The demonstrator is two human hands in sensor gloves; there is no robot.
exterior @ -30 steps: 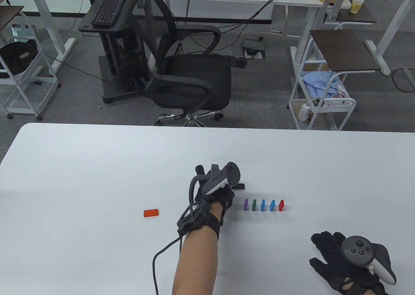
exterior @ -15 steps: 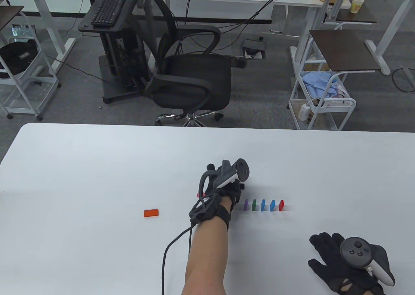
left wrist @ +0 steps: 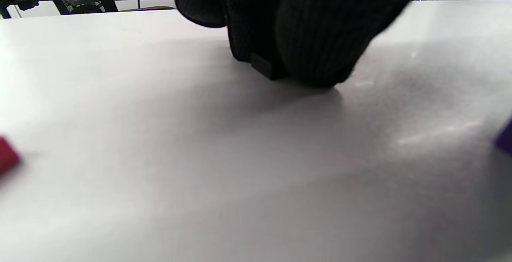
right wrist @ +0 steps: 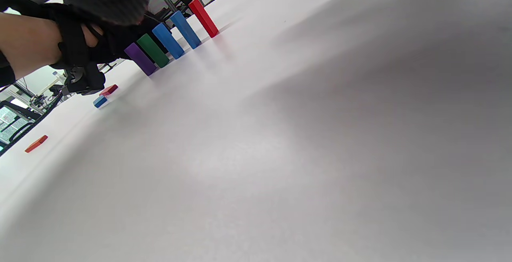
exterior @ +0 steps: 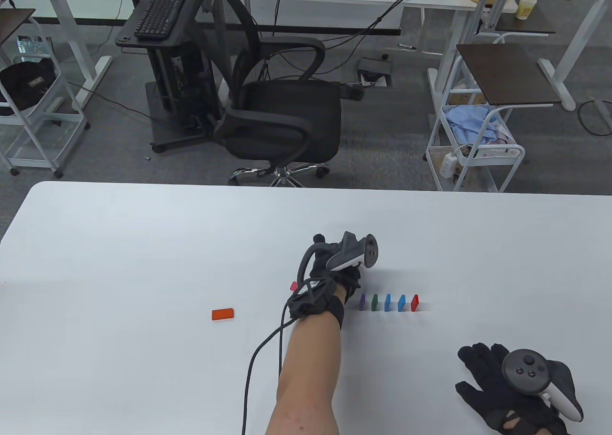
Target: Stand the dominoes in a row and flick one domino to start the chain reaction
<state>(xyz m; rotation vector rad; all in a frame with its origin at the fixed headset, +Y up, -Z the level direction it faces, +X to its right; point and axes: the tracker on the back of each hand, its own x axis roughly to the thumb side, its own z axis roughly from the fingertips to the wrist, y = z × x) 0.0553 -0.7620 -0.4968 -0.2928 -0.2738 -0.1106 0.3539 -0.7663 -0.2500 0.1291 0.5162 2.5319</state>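
Toward the near edge of the white tabletop (exterior: 143, 244), right of centre, five dominoes stand upright in a row w/ gaps between them: purple domino (exterior: 362, 301) at the left end, then green domino (exterior: 375, 302), two blue dominoes (exterior: 387, 302), and red domino (exterior: 414, 303) at the right end. Left hand (exterior: 334, 272) sits just beside the purple end, a bit farther from the near edge, fingers curled down onto the tabletop; the left wrist view shows a small black domino (left wrist: 265, 65) pinched at the fingertips (left wrist: 320, 50), touching the surface. A pink-red piece (exterior: 293, 286) lies flat just left of that wrist; the right wrist view shows a small blue piece (right wrist: 100, 101) beside it. An orange domino (exterior: 223, 314) lies flat, well apart, toward the left edge. Right hand (exterior: 507, 387) rests near the near-right corner, palm down, fingers spread & relaxed, holding nothing.
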